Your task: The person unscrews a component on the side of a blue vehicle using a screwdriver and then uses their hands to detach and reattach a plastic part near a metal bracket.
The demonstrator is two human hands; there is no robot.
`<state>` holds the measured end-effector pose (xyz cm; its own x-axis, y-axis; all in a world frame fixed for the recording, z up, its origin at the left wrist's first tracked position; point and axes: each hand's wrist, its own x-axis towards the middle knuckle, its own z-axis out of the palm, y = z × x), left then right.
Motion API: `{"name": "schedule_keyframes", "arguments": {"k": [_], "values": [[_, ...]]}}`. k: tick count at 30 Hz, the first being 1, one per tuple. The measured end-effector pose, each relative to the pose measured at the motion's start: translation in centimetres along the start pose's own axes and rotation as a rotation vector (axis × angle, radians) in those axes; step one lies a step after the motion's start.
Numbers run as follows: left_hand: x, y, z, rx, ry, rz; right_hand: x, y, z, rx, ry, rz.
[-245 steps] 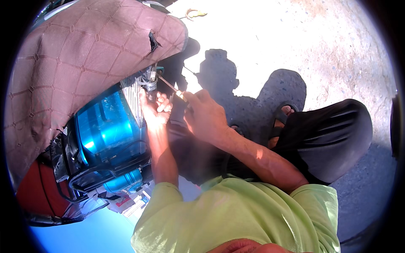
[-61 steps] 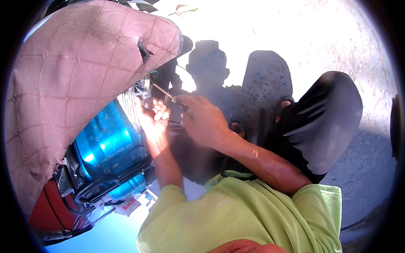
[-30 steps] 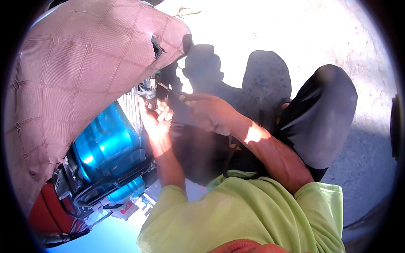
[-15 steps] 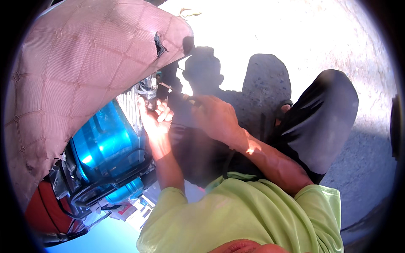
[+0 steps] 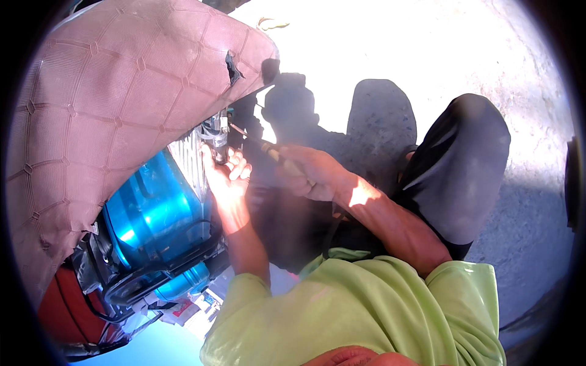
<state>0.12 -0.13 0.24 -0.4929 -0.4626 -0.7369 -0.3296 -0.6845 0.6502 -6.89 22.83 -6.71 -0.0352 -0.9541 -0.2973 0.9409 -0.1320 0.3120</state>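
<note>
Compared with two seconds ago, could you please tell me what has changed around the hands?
The right hand has turned at the wrist and shifted slightly rightward, away from the left hand. Nothing was newly gripped or released: the right hand keeps the thin tool, the left stays around the dark taped part.

We see a screwdriver point(image 5: 268, 149) held slantwise, its thin shaft pointing up and left at a dark part point(image 5: 219, 145) with a greyish band around it. We cannot tell whether they touch.
</note>
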Motion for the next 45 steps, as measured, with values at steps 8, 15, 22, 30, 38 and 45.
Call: {"name": "schedule_keyframes", "arguments": {"k": [8,15,22,30,38,45], "values": [[0.2,0.1,-0.1,0.015,0.025,-0.001,0.1,1.9,2.3,-0.654,0.385,-0.132],[0.1,0.1,-0.4,0.003,0.016,-0.005,0.0,2.7,1.6,-1.418,0.649,-0.760],[0.0,0.1,-0.2,-0.001,-0.019,-0.014,0.1,1.6,1.5,-1.156,0.451,-0.600],[0.1,0.1,-0.3,0.006,0.000,-0.012,0.0,0.4,1.0,-0.056,0.169,0.051],[0.2,0.1,-0.2,0.008,0.016,-0.001,-0.1,2.1,1.7,-0.814,0.439,-0.340],[0.0,0.0,-0.1,0.005,0.027,0.002,-0.9,2.1,2.3,-1.502,0.632,-0.878]]}}
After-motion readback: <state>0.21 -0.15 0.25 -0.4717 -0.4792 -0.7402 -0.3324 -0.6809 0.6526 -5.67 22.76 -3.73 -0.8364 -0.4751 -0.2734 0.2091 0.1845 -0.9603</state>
